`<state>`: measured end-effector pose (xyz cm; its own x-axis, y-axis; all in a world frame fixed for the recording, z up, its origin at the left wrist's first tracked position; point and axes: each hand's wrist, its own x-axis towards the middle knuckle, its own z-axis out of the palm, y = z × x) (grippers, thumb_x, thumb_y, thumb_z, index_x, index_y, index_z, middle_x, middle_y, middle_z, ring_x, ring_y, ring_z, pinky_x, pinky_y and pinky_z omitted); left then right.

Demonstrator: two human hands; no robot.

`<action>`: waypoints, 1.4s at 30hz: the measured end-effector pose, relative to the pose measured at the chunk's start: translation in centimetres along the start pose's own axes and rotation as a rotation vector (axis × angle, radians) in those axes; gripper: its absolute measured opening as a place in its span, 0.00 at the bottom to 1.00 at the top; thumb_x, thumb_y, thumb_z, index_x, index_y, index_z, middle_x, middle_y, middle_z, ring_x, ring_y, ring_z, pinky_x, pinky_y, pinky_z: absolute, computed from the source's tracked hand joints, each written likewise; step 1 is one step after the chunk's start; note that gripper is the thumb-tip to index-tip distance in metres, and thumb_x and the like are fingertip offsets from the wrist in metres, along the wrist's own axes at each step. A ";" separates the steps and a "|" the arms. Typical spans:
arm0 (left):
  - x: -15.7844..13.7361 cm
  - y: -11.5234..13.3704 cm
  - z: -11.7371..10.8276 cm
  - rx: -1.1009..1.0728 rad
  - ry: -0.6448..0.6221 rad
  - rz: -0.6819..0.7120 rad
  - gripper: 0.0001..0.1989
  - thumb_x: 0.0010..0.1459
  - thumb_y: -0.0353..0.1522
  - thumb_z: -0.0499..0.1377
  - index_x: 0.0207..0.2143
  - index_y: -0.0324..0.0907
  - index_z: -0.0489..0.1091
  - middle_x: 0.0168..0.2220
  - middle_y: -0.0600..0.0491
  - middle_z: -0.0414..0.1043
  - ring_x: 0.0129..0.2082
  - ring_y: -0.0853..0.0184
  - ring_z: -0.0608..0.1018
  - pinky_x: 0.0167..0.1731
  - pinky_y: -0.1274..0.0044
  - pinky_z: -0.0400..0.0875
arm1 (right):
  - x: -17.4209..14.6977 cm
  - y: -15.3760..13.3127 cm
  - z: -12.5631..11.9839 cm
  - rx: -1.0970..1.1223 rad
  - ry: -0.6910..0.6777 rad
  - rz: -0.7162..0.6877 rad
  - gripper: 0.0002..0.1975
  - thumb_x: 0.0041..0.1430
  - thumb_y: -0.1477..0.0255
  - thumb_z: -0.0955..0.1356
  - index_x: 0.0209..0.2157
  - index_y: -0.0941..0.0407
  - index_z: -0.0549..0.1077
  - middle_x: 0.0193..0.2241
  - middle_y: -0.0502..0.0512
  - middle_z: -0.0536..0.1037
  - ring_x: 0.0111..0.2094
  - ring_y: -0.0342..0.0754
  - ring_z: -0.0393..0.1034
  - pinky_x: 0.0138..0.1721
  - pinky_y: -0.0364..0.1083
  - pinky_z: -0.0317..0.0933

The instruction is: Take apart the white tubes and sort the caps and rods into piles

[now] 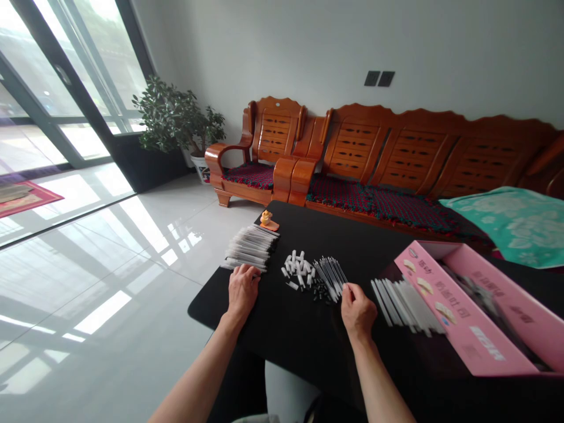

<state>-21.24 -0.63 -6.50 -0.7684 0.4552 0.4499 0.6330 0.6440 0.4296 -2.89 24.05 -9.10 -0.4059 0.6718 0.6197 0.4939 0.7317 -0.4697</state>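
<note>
My left hand (244, 289) is at the table's left edge, its fingers curled down onto the nearest of the translucent white pen barrels (250, 247). My right hand (358, 310) is closed, thumb and forefinger pinched at the lower right of a fanned bunch of thin pen refills (330, 275). The fingertips hide how much of a refill they grip. Between my hands lie a loose heap of white pen caps (299, 267) and a scatter of small black plugs (322, 290). More whitish tubes (405, 302) are laid side by side to the right of my right hand.
A pink open box (458, 317) with dark and grey contents stands on the black table (282, 329) at right. A small orange figurine (267, 220) sits at the far left corner. Behind are a wooden sofa (388, 147), a turquoise cloth (520, 223) and a potted plant (176, 114).
</note>
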 end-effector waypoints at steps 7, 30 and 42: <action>0.0 0.2 0.2 -0.211 -0.193 0.188 0.07 0.59 0.31 0.57 0.35 0.46 0.76 0.36 0.50 0.73 0.40 0.61 0.73 0.43 0.70 0.68 | 0.0 -0.1 -0.1 0.003 -0.012 0.011 0.20 0.62 0.61 0.60 0.31 0.58 0.78 0.23 0.57 0.78 0.21 0.45 0.68 0.27 0.42 0.51; 1.1 10.1 3.5 -0.577 -0.317 0.561 0.12 0.66 0.27 0.48 0.44 0.42 0.70 0.36 0.49 0.71 0.38 0.63 0.72 0.41 0.72 0.67 | -1.3 -4.6 -0.8 0.240 -0.248 -0.358 0.13 0.68 0.70 0.58 0.39 0.57 0.72 0.27 0.55 0.78 0.28 0.47 0.74 0.31 0.43 0.61; 0.2 9.3 4.2 -0.664 -0.008 0.231 0.07 0.62 0.35 0.57 0.35 0.42 0.73 0.33 0.50 0.74 0.35 0.64 0.75 0.39 0.73 0.70 | -1.3 -4.1 -0.8 0.367 -0.105 -0.279 0.09 0.66 0.71 0.61 0.37 0.58 0.71 0.27 0.55 0.77 0.27 0.46 0.73 0.32 0.43 0.63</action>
<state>-15.85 8.05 -5.73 -0.6067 0.5409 0.5825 0.7018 0.0202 0.7121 -3.83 20.12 -7.47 -0.5693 0.4375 0.6960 0.0575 0.8658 -0.4971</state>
